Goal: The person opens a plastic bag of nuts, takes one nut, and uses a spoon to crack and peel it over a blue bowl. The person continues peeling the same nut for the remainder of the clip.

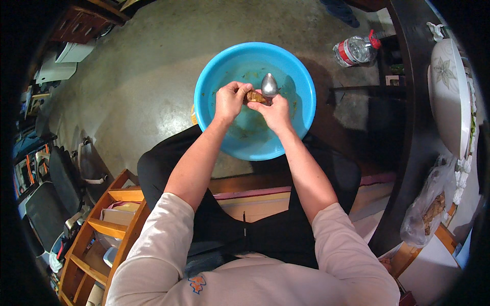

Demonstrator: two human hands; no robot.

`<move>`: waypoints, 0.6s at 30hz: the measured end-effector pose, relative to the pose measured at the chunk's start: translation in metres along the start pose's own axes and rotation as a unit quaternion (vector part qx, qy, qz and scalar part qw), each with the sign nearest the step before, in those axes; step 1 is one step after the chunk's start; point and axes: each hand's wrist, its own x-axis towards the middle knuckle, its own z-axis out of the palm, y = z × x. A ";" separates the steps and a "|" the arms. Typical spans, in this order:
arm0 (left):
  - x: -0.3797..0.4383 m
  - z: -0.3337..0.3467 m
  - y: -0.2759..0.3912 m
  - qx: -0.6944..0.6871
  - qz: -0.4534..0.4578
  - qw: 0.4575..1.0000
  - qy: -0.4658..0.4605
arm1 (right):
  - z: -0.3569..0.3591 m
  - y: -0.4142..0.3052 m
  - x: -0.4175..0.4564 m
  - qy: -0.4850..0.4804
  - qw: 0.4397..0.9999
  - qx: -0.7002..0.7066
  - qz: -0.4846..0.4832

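A small brown lump of food, perhaps a root (pixel 256 97), is held over a blue plastic basin (pixel 204 126). My left hand (pixel 229 101) grips its left end between thumb and fingers. My right hand (pixel 276 111) supports the other end and also holds a metal spoon (pixel 269 85), whose bowl points away from me with the rounded back up. The spoon's handle is hidden in the hand. Shallow water with small brown and green bits lies in the basin.
A large plastic water bottle (pixel 356 51) stands on the concrete floor (pixel 153 69). At right, a dark table (pixel 411 95) bears a white floral dish (pixel 446 95) and a plastic bag (pixel 428 210) with brown pieces. A wooden ladder-like frame (pixel 109 227) and an office chair (pixel 49 206) are at left.
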 end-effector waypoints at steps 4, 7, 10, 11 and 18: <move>0.002 -0.006 0.008 0.102 -0.149 0.984 0.004 | 0.000 -0.005 -0.006 0.009 0.999 -0.050 -0.006; 0.003 -0.012 -0.027 0.042 -0.163 0.986 -0.001 | 0.002 0.013 -0.001 0.026 0.999 -0.041 -0.021; 0.002 -0.006 -0.042 -0.090 -0.132 0.985 -0.062 | 0.001 0.018 0.002 0.037 0.999 -0.032 0.013; -0.001 -0.001 -0.039 -0.136 -0.118 0.979 -0.094 | 0.000 0.020 0.001 0.042 0.998 -0.042 0.026; -0.008 0.006 -0.028 0.081 -0.059 0.994 -0.039 | 0.011 0.006 -0.009 0.050 0.991 -0.117 0.047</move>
